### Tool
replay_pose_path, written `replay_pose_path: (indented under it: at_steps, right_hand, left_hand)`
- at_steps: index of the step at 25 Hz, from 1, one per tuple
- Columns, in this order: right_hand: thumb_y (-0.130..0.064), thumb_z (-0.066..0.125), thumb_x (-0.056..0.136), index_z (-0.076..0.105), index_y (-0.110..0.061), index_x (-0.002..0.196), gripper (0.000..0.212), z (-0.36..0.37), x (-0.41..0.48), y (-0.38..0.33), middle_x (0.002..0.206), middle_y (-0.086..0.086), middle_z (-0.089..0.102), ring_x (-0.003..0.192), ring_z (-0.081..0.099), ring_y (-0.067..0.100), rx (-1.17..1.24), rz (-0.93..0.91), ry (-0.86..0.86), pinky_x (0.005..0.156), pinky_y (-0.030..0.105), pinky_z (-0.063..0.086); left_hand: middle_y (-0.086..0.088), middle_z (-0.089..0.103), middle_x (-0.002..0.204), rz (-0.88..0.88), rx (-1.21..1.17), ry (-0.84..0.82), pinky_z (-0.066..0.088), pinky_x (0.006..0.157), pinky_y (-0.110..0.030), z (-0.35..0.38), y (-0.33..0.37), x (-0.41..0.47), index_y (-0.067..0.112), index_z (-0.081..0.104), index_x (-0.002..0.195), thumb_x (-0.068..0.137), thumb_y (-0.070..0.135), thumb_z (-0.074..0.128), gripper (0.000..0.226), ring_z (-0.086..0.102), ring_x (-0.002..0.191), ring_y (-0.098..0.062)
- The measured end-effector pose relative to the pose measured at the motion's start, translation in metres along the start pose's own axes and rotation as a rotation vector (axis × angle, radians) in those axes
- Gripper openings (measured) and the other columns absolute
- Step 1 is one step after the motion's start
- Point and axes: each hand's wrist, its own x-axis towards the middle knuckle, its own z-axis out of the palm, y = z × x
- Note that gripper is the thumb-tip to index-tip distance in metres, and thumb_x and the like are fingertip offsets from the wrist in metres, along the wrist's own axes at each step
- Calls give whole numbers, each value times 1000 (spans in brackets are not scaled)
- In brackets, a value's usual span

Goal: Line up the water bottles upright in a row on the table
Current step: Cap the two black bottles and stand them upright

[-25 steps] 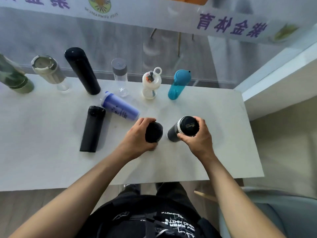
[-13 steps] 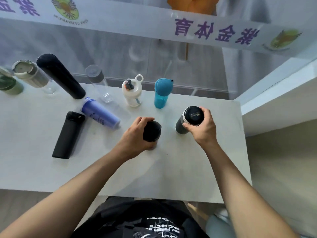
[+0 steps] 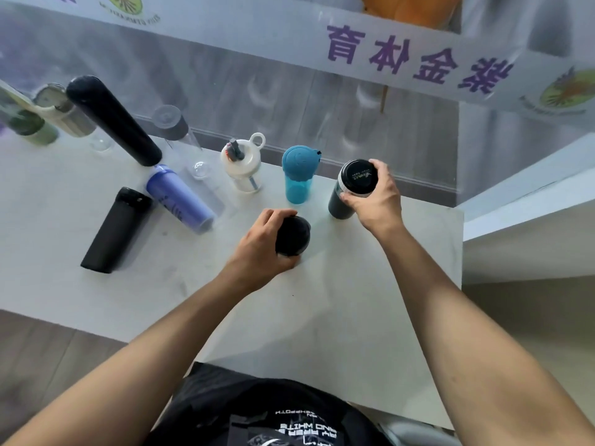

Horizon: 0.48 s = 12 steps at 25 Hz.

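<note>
1. We are holding two dark bottles at once near the middle of the frame. Our right hand [image 3: 375, 201] is wrapping its fingers [image 3: 381, 167] around the cap end of a dark tumbler with a pale band [image 3: 349, 191], which is standing upright on the bench [image 3: 354, 317] just right of the teal bottle [image 3: 297, 178].
2. Our left hand [image 3: 260, 244] is closing its fingers [image 3: 272, 217] around a black round-topped bottle [image 3: 292, 235], in front of the teal one and nearer to us than the row.
3. Along the far edge the row is running toward the upper left: teal bottle, white bottle with a loop lid [image 3: 241, 165], clear bottle with a grey cap [image 3: 180, 140], tall black flask [image 3: 112, 120], then a beige-lidded bottle [image 3: 64, 115] and a green one [image 3: 29, 127], both partly blurred.
4. Two bottles are lying on their sides at centre left: a lavender bottle [image 3: 180, 199] and a black flip-lid flask [image 3: 116, 231]. These are not yet stood up.
5. Risks, as we are judging them: the tumbler is sitting close to the teal bottle, so a sideways nudge on release could topple it into its neighbours.
6. The far edge is close behind the row; pushing too far back could send a bottle off.
7. Working both hands together is splitting our attention, so one bottle could be let go while tilted.
</note>
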Motion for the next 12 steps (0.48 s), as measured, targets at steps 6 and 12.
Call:
replay_pose_path:
  at_steps: [6, 12]
  right_hand:
    - [-24, 89, 69, 46, -19, 143, 85, -1, 5, 0, 136, 4, 56, 125, 53, 19, 4, -20, -1, 105, 21, 37]
    - [-27, 88, 71, 45, -19, 144, 85, -1, 6, 1, 136, 6, 56, 125, 52, 21, -35, -30, 7, 107, 26, 39]
  left_hand:
    - [5, 50, 126, 16, 9, 32, 49, 96, -33, 3, 0, -4, 27, 47, 136, 69, 27, 85, 77, 55, 110, -17]
    - [5, 50, 127, 28, 14, 46, 45, 95, -23, 6, -1, -3, 26, 47, 137, 68, 24, 85, 78, 54, 110, -15]
